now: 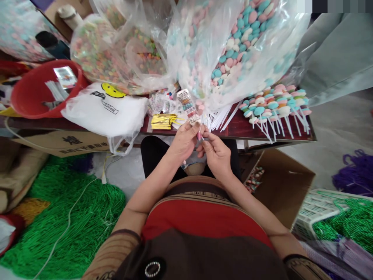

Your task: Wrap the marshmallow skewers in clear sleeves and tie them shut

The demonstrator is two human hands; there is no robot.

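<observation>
My left hand [185, 140] is closed on a printed clear candy wrapper [186, 102], which points up and away over the table's front edge. A bit of pink shows at the wrapper's lower end, between my hands. Close beside it, my right hand [217, 153] has its thumb and fingertips pinched together; what they hold is too small to tell. Just beyond my hands lie loose white sticks [214, 119]. Left of them is a bundle of gold twist ties [162, 121], with a pile of printed wrappers [161, 103] behind it.
Candy skewers [276, 105] are stacked at the table's right end. Big clear bags of pastel candies [233, 54] and orange-green candies [116, 58] fill the back. A red basin [25, 97] and white plastic bag [107, 111] stand left. An open cardboard box [279, 186] sits below right.
</observation>
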